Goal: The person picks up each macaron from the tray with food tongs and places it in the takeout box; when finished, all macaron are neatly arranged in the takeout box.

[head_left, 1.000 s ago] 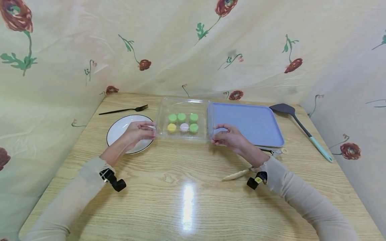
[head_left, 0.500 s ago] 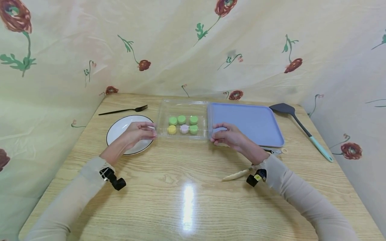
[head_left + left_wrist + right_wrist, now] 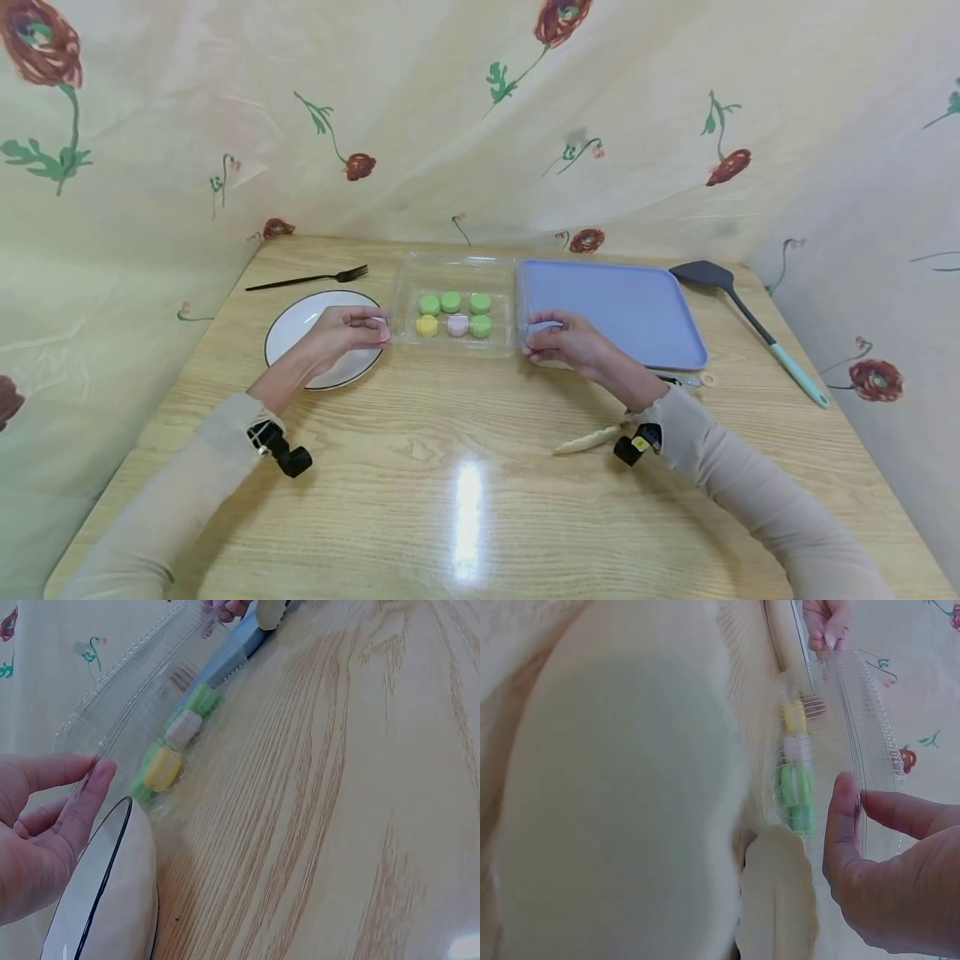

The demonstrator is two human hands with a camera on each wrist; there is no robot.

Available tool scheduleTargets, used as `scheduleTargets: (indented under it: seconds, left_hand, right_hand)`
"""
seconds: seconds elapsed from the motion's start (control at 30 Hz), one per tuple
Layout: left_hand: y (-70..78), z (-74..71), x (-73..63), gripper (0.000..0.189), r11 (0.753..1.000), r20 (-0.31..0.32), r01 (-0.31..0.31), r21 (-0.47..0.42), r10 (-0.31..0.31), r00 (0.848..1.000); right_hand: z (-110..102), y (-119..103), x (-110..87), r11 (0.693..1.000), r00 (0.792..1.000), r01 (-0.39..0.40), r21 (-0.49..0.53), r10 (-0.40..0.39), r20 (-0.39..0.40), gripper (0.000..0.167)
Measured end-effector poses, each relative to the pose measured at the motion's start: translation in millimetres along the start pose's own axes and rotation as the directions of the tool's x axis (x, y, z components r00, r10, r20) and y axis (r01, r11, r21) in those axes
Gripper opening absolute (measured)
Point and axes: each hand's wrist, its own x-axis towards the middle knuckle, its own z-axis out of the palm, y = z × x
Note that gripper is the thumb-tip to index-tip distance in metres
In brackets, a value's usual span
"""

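A clear plastic clamshell box (image 3: pixel 465 268) holds several macarons, mostly green (image 3: pixel 480 303), with one yellow (image 3: pixel 427 325) and one pale pink (image 3: pixel 457 324). My left hand (image 3: pixel 339 335) pinches the box's left rim between thumb and fingers, over the white plate (image 3: pixel 288 333). On the opposite side, my right hand (image 3: pixel 566 342) pinches the right rim by the blue tray (image 3: pixel 615 308). Both wrist views show the box's lid and base edges together between the fingertips. Tongs with cream scalloped ends (image 3: pixel 588 440) lie under my right forearm, their middle hidden.
Behind the plate lies a black fork (image 3: pixel 307 277). A spatula (image 3: pixel 750 317) with a dark head and mint handle lies at the far right. A flower-patterned cloth (image 3: pixel 465 125) hangs right behind the wooden table (image 3: pixel 375 500).
The box has come down slightly towards the table, the macarons with it. Both hands keep their pinch on its rims. The plate, tray, fork and spatula stay in place.
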Motion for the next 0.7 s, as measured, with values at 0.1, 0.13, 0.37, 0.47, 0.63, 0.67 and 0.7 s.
scheduleTargets:
  seconds: [0.1, 0.13, 0.37, 0.47, 0.63, 0.67, 0.7]
  left_hand:
    - [-0.5, -0.9, 0.2, 0.054, 0.998, -0.002, -0.033, 0.054, 0.034, 0.999]
    - [-0.4, -1.2, 0.6, 0.053, 0.997, -0.008, -0.044, 0.068, 0.045, 0.999]
    - [1.2, -2.4, 4.8, 0.054, 0.989, -0.060, -0.078, 0.129, 0.087, 0.994]
    - [2.0, -3.3, 7.3, 0.052, 0.984, -0.070, -0.089, 0.154, 0.100, 0.992]
    - [4.2, -4.5, 11.5, 0.051, 0.982, -0.060, -0.091, 0.168, 0.102, 0.993]
    - [4.7, -4.7, 12.1, 0.051, 0.981, -0.055, -0.090, 0.170, 0.100, 0.993]
    - [5.1, -4.9, 12.5, 0.051, 0.981, -0.050, -0.089, 0.171, 0.099, 0.994]
  right_hand:
    - [-1, -1, 0.1, 0.996, 1.000, 0.022, -0.085, -0.023, -0.016, 0.057]
    - [-1, -2, 0.3, 0.992, 0.999, 0.033, -0.119, -0.036, -0.020, 0.059]
    - [-2, -6, 4.0, 0.943, 0.992, 0.107, -0.316, -0.125, -0.035, 0.071]
    - [-2, -8, 5.4, 0.926, 0.988, 0.133, -0.354, -0.152, -0.027, 0.072]
    - [-3, -11, 7.3, 0.903, 0.986, 0.138, -0.406, -0.163, -0.026, 0.073]
    - [-3, -11, 7.6, 0.900, 0.986, 0.138, -0.414, -0.163, -0.026, 0.073]
    - [-3, -11, 7.8, 0.900, 0.987, 0.135, -0.414, -0.161, -0.028, 0.073]
